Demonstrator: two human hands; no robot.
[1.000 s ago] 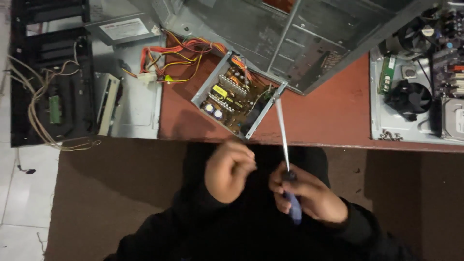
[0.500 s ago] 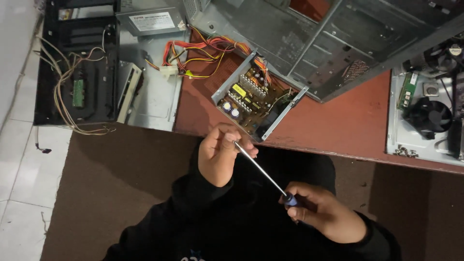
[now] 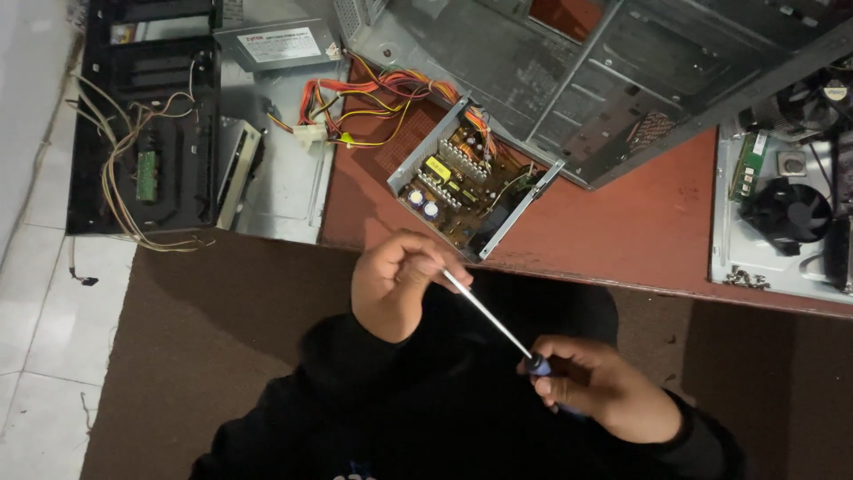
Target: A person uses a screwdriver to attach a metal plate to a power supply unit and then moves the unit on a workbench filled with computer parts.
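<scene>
Right hand [image 3: 604, 391] grips the screwdriver [image 3: 498, 318] handle; left hand [image 3: 395, 280] fingers pinch its tip at 10 o'clock, steadying it below the opened power supply [image 3: 466, 187].

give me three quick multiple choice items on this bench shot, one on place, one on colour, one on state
1. Where is the open power supply?
A. on the red table
B. on the floor
C. in the left hand

2. What colour is the screwdriver handle?
A. yellow
B. blue
C. green

3. What is the right hand doing?
A. lying open
B. gripping the handle
C. holding a fan

Key: 1 A, it sits at the table's near edge; 2 B, blue shows at the fingers; 3 B, fingers wrap the handle while the left hand pinches the shaft tip.
</scene>
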